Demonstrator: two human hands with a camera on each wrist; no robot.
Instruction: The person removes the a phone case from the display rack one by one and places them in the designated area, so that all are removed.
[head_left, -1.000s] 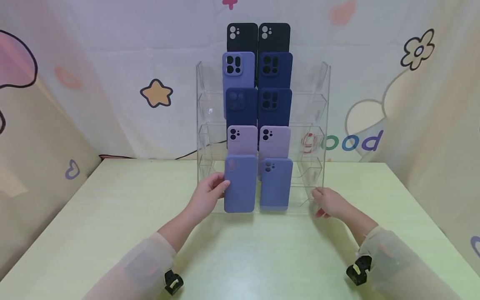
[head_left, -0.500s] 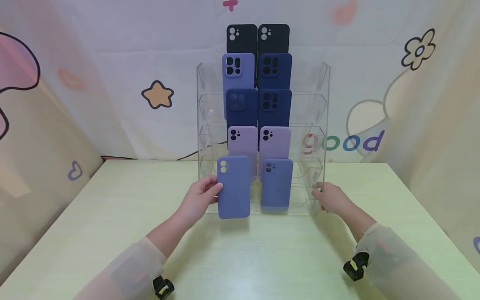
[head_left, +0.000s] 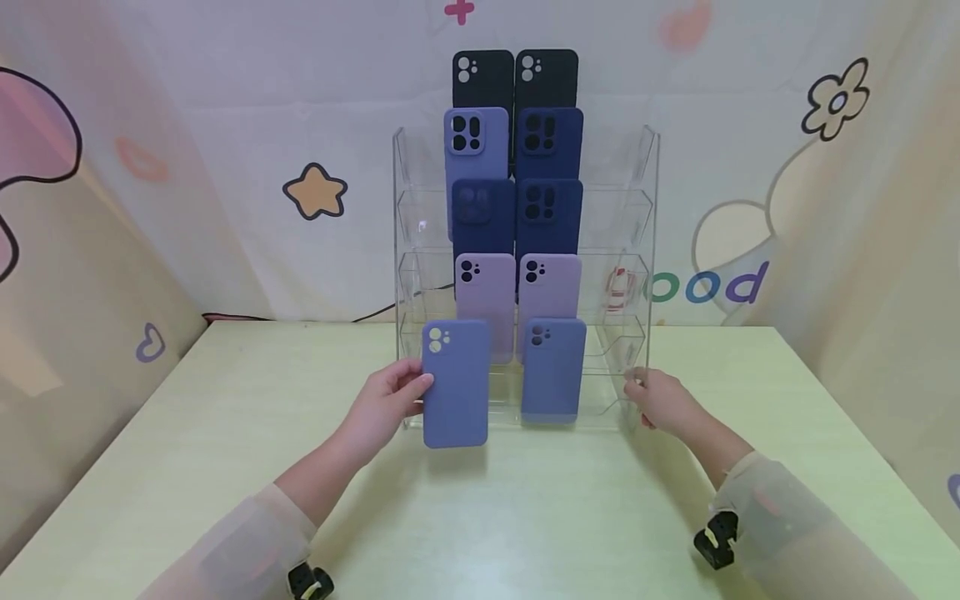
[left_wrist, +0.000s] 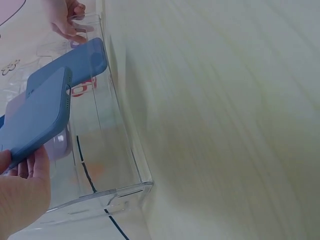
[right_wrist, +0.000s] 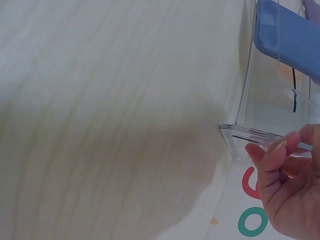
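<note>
Blue phone case (head_left: 456, 398), hand-held, just in front of the clear tiered rack (head_left: 613, 220), at its lower left.
Left hand (head_left: 384, 407): thumb on the case's back, fingers behind, pinched to the case's thickness at its left edge. Right hand (head_left: 663, 402): thumb and curled fingers pinching the rack's right side edge, low down. On the rack: second blue case (head_left: 553, 375), bottom tier; on higher tiers, two lilac cases (head_left: 486, 296), three navy cases (head_left: 550, 225), one periwinkle case (head_left: 487, 165), two black cases (head_left: 555, 87).
</note>
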